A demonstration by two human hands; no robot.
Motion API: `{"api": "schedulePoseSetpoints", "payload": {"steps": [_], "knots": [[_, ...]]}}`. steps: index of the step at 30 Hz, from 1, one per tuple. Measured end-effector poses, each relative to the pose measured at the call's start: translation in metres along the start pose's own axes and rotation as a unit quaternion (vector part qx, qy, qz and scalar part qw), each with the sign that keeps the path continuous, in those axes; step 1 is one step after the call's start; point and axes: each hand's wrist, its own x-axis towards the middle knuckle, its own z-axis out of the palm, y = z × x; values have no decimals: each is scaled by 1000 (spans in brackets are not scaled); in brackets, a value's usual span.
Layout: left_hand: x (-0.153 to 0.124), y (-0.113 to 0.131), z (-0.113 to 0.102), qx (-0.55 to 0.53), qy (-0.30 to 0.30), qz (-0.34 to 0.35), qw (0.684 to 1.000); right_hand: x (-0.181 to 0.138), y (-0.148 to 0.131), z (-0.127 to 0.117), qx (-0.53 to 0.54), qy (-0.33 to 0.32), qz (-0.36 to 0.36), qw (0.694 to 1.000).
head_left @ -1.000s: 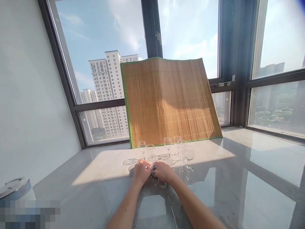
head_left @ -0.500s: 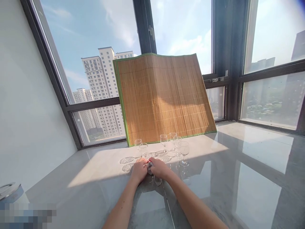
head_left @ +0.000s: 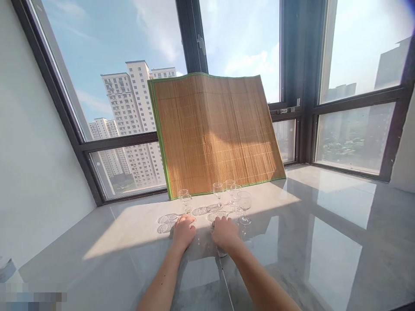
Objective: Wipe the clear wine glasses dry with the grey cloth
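Both hands are noted palm down on the grey counter [head_left: 292, 259], in front of a cluster of empty stemmed glasses [head_left: 235, 193]. The left hand [head_left: 183, 231] is laid flat with its fingers loosely extended and nothing clamped in it. Its fingertips are placed just short of the foot of the nearest glass [head_left: 186, 202]; contact cannot be resolved. The right hand [head_left: 225, 232] is curled over a small pale thing [head_left: 221, 253], of which only an edge is seen below the wrist. Whether it is gripped or merely covered cannot be told. The glasses are stood upright in sunlight, close together, between the hands and a bamboo mat [head_left: 214, 134] that is propped against the window [head_left: 113, 86]. Step judged: work at the counter surface just beside the glasses, with none lifted. Any further handling there is judged to call for slow, low movement, since the stems are crowded and easily tipped.
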Motion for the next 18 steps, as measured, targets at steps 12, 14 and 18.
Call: {"api": "schedulePoseSetpoints", "payload": {"steps": [12,14,18], "knots": [[-4,5,-1,41,-42,2,998,-5,69,-16,-9,28,117,993],[-4,5,-1,43,-45,-2,998,-4,72,-16,-3,34,120,992],[-3,4,0,46,-47,-8,998,-3,73,-14,2,35,105,994]]}}
